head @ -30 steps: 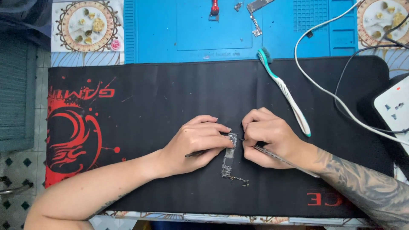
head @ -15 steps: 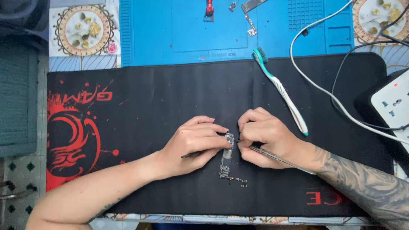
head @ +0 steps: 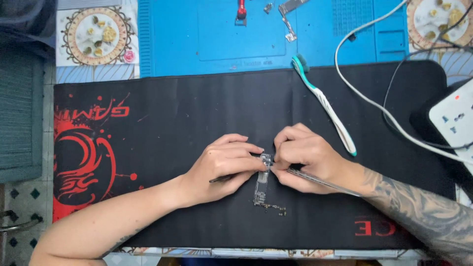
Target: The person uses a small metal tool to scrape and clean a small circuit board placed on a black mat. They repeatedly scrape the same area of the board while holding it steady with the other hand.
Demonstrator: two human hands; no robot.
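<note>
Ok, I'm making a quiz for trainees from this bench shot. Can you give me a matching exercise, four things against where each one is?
Things:
1. circuit board
2. toothbrush
3. power strip
4. red-handled tool

Places:
A. at the right edge of the picture, beside the black mat
B. on the blue mat at the top
C. between the left hand and right hand, on the black mat
D. lying slantwise on the black mat, head touching the blue mat

Pairs: 1-C, 2-D, 3-A, 4-B
</note>
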